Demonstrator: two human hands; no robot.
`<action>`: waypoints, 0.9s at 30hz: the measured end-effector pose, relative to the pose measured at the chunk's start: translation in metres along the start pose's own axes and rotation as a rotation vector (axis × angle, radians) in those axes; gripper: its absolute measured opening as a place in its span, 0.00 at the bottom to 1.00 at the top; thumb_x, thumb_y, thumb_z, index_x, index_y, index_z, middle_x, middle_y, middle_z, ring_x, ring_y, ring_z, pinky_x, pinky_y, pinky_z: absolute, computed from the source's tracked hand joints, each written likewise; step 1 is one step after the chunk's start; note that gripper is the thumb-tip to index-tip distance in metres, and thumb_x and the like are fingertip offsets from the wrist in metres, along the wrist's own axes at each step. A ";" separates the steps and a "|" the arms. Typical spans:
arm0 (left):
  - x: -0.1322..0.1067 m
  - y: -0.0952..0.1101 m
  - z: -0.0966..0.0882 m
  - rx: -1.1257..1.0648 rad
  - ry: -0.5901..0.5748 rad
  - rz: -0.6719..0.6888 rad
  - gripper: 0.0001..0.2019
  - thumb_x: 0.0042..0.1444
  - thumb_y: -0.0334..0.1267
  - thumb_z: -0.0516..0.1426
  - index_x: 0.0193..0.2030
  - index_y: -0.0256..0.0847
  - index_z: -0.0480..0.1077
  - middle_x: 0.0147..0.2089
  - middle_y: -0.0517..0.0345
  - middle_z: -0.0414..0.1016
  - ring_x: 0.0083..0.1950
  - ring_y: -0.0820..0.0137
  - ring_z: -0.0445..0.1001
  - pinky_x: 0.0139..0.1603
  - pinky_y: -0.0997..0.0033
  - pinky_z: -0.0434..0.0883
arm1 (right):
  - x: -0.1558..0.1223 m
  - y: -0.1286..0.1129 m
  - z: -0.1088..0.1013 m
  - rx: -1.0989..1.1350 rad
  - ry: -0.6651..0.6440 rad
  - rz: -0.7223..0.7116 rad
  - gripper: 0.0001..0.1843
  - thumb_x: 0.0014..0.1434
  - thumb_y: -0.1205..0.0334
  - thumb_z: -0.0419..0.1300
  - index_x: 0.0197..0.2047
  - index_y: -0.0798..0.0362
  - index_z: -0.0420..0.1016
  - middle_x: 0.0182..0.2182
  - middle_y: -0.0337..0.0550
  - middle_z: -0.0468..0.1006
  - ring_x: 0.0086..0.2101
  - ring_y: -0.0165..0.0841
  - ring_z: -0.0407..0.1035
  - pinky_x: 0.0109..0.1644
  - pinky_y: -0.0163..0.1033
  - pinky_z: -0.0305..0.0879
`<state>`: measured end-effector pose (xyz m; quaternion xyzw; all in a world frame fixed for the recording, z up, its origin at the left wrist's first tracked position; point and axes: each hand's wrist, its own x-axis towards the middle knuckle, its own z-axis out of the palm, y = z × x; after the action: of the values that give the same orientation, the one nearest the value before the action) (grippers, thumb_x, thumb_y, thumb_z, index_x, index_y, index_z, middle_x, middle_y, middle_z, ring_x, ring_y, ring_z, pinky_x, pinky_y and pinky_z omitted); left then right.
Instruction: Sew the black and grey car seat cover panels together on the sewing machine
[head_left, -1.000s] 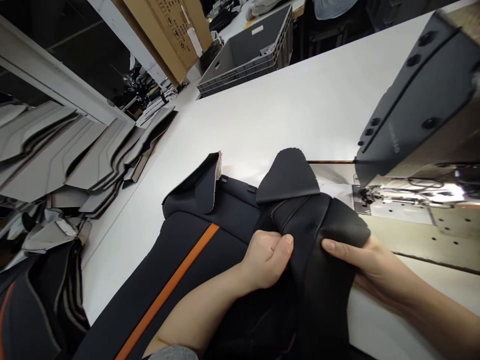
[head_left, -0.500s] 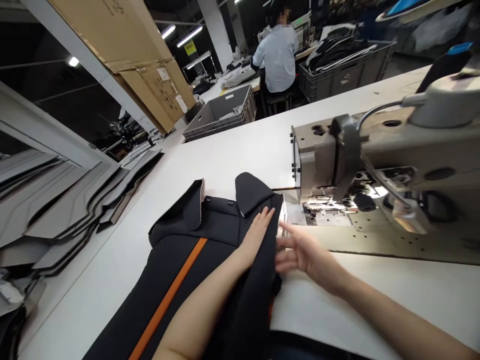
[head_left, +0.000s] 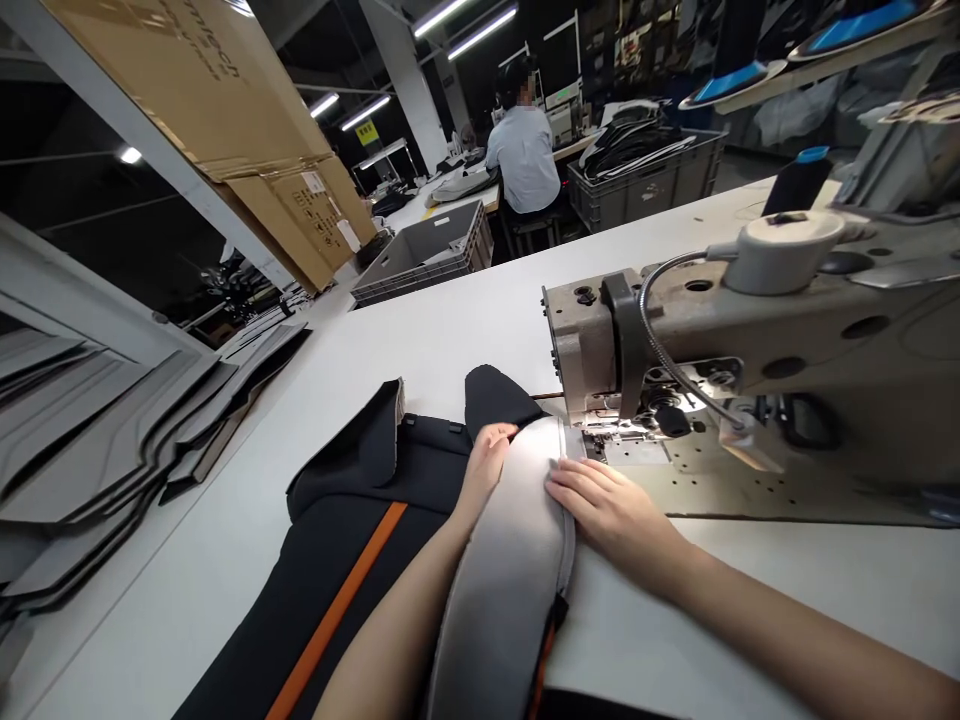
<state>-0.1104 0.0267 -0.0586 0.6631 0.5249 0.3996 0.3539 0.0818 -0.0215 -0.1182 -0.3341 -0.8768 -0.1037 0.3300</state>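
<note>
A black fabric cover (head_left: 337, 540) with an orange stripe lies on the white table. Its right-hand strip is turned over, so the pale grey backing (head_left: 502, 570) faces up. My left hand (head_left: 486, 470) is closed at the left edge of this strip, near its top end, with the fingertips pinching there. At the strip's right edge, beside the seam, my right hand (head_left: 611, 510) has its fingers together over the edge; the thumb is hidden. Just beyond the fingers is the lit needle area of a sewing machine (head_left: 675, 370), close to the strip's top end.
Grey cut panels (head_left: 97, 430) are piled on the left. Behind the table stand a grey crate (head_left: 427, 255) and a tall cardboard box (head_left: 225, 110). A person (head_left: 523, 155) sits farther back, beside another loaded crate (head_left: 645, 190). A black thread cone (head_left: 799, 180) stands behind the machine.
The right strip has been flipped from black side to grey backing. My left hand has moved from flat on the cover to the strip's edge; my right has come onto the opposite edge.
</note>
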 end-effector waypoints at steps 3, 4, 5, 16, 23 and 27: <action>-0.001 0.013 0.003 0.149 -0.074 0.159 0.21 0.62 0.43 0.47 0.58 0.37 0.61 0.61 0.44 0.63 0.61 0.61 0.63 0.59 0.59 0.64 | 0.000 0.000 0.001 -0.024 -0.005 -0.017 0.13 0.61 0.76 0.47 0.40 0.59 0.72 0.37 0.51 0.75 0.43 0.39 0.70 0.46 0.43 0.68; -0.001 0.016 0.006 0.282 -0.163 0.239 0.22 0.61 0.41 0.48 0.60 0.38 0.60 0.62 0.45 0.61 0.64 0.60 0.59 0.63 0.56 0.60 | -0.002 0.001 -0.001 -0.035 -0.018 -0.005 0.13 0.60 0.76 0.47 0.37 0.58 0.72 0.36 0.50 0.75 0.40 0.38 0.70 0.43 0.41 0.68; -0.001 0.019 0.010 0.435 -0.275 0.304 0.22 0.59 0.39 0.49 0.60 0.38 0.61 0.63 0.47 0.61 0.66 0.59 0.55 0.66 0.54 0.55 | -0.005 0.002 -0.004 -0.050 -0.036 0.009 0.13 0.59 0.77 0.47 0.36 0.58 0.72 0.36 0.50 0.75 0.39 0.37 0.70 0.40 0.40 0.67; -0.006 0.024 0.031 1.003 -0.575 0.374 0.23 0.64 0.37 0.42 0.64 0.39 0.58 0.68 0.57 0.53 0.68 0.61 0.49 0.64 0.57 0.59 | -0.026 0.005 -0.019 -0.147 0.019 0.052 0.17 0.62 0.76 0.45 0.48 0.66 0.71 0.43 0.53 0.74 0.43 0.39 0.65 0.43 0.42 0.63; -0.013 0.026 0.048 1.054 -0.414 0.415 0.21 0.62 0.37 0.44 0.61 0.41 0.61 0.65 0.60 0.58 0.66 0.65 0.54 0.60 0.60 0.65 | -0.027 0.006 -0.023 -0.183 0.021 0.095 0.15 0.59 0.78 0.48 0.44 0.65 0.74 0.40 0.48 0.76 0.32 0.34 0.62 0.32 0.40 0.57; -0.012 0.026 0.051 1.044 -0.399 0.408 0.20 0.62 0.36 0.44 0.60 0.42 0.62 0.65 0.61 0.59 0.65 0.65 0.54 0.57 0.59 0.66 | -0.029 0.008 -0.024 -0.184 0.000 0.105 0.16 0.59 0.78 0.49 0.46 0.65 0.73 0.41 0.47 0.76 0.32 0.34 0.61 0.34 0.40 0.56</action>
<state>-0.0554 0.0068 -0.0595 0.8991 0.4374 0.0164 -0.0111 0.1152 -0.0406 -0.1195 -0.4085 -0.8448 -0.1665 0.3029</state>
